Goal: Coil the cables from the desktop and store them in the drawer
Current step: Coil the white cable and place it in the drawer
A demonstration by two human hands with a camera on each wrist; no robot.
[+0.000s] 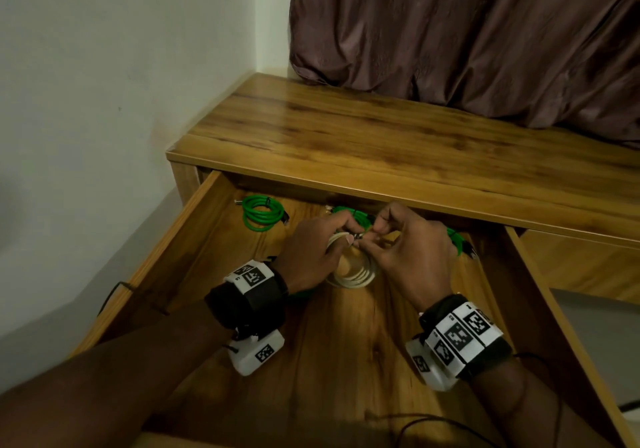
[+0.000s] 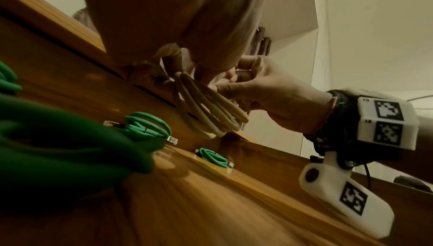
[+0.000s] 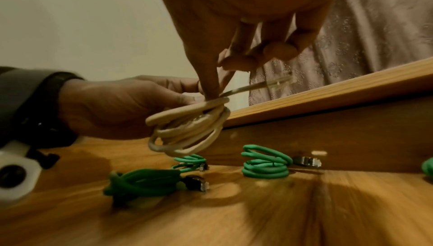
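Both hands pinch the white coil's top; left hand (image 1: 311,252) clamps the white coil (image 1: 356,274), right hand (image 1: 408,253) nips its loose end; the loops hang below, over the drawer (image 1: 194,239) floor.

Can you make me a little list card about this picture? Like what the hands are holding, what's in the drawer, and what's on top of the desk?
left hand: grips the white cable coil
right hand: pinches the coil's top, next to the left hand
white cable coil: held up above the drawer floor, not lying down yet
drawer: pulled open
green cable coils: several lie in the drawer, already coiled
desk top: no cables seen on it
curtain: hangs behind the desk
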